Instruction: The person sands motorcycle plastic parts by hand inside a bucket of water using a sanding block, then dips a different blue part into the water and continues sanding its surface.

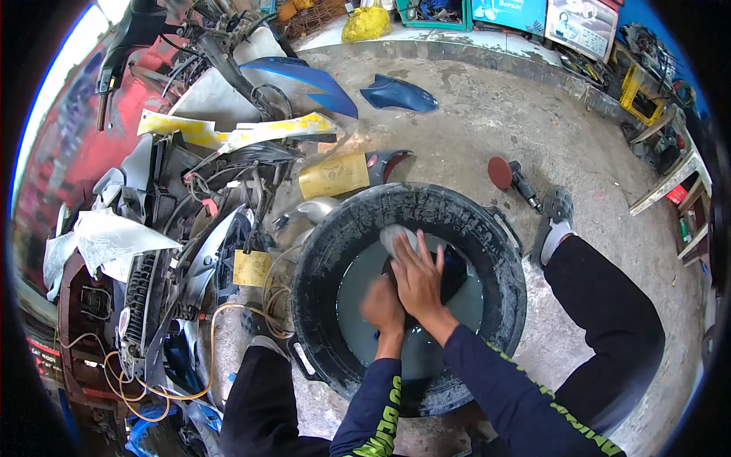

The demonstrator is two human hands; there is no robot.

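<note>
A large black tub (320, 251) with side handles stands between my legs, with cloudy grey water (358, 327) in it. In the tub is a dark, smooth curved piece (454, 276), partly hidden by my hands. My right hand (419, 282) lies over it with the fingers stretched out and slightly apart. Beyond its fingertips shows a pale rounded shape (396, 238); whether it belongs to the dark piece I cannot tell. Close beside the right hand, my left hand (383, 306) is smeared by motion, and its fingers and anything in them are unclear.
A partly dismantled motorbike (137, 305) and loose body panels fill the left side. Near the tub lie yellow sandpaper sheets (333, 177), an orange hose (209, 388) and a disc sander (514, 181). A blue panel (398, 93) rests farther off; a white plastic chair (674, 179) stands right.
</note>
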